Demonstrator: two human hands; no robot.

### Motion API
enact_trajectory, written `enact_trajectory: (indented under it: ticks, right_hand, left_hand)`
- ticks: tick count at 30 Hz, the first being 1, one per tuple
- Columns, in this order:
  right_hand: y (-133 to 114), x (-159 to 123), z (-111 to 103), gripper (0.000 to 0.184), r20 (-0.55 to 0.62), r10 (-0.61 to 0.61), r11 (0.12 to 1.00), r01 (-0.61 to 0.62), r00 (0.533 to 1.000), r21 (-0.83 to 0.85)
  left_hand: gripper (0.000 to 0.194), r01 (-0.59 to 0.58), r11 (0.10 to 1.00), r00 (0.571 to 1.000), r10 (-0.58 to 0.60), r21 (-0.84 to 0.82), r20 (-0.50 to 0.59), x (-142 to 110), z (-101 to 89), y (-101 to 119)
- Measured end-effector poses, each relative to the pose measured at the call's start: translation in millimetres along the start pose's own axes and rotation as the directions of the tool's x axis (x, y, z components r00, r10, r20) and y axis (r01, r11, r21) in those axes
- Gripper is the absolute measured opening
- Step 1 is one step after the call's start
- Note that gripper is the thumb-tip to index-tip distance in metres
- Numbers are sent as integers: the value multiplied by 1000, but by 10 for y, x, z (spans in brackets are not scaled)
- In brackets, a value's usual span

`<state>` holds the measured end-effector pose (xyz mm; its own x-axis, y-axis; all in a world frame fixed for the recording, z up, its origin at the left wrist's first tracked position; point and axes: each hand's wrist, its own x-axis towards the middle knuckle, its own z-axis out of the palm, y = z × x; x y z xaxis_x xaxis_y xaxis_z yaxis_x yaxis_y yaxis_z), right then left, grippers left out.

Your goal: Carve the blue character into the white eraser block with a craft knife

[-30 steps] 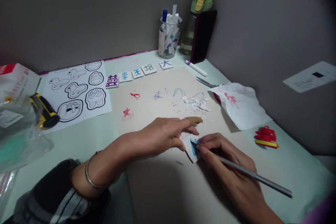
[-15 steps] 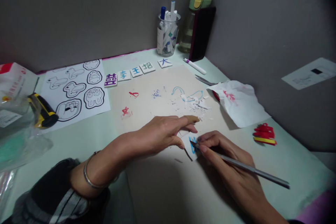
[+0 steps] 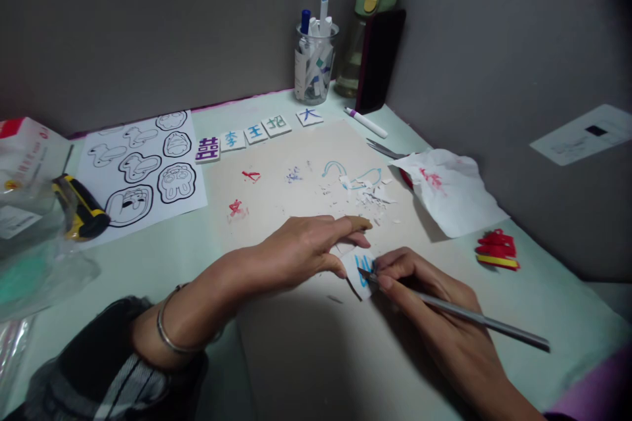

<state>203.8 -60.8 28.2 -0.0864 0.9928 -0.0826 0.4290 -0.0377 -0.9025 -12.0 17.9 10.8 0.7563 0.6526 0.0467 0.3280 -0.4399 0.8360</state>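
A small white tile (image 3: 352, 268) with blue strokes lies on the beige board (image 3: 301, 342). My left hand (image 3: 303, 247) reaches over it from the left, thumb and fingers closed about its left and far edges. Between the thumb and fingers of my right hand (image 3: 439, 302) is a slim grey craft knife (image 3: 486, 321), held like a pen. The blade tip touches, or is just over, the blue strokes. White shavings (image 3: 378, 197) lie beyond the tile, near a blue outline on the board.
Several character tiles (image 3: 256, 134) line the back beside a printed sheet (image 3: 148, 171). A yellow-black utility knife (image 3: 81, 207) is at left. Behind are a jar of markers (image 3: 315, 66), a phone (image 3: 380, 59) and a bottle (image 3: 351, 62). Scissors (image 3: 382, 148) lie partly under crumpled paper (image 3: 454, 194).
The knife and my right hand have shifted very slightly right, and more of the blue strokes shows. My left hand keeps its hold on the tile.
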Motion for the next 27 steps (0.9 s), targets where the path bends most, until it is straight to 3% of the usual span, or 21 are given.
enact_trajectory:
  ticks: [9,17,27]
  right_hand:
    - [37,-21,-23,22,33,-27,1000,27,999,3]
    - [68,-48,-13,17,35,-132,989,134,991,-64]
    - [69,-72,-46,20,61,-126,988,131,990,-87]
  left_hand:
    - [60,-4,1000,1000,5,11,-14,0,5,-2]
    - [55,13,1000,1000,-13,-11,-20,1,1,35]
    - [51,24,1000,1000,-24,-8,-16,7,-1,28]
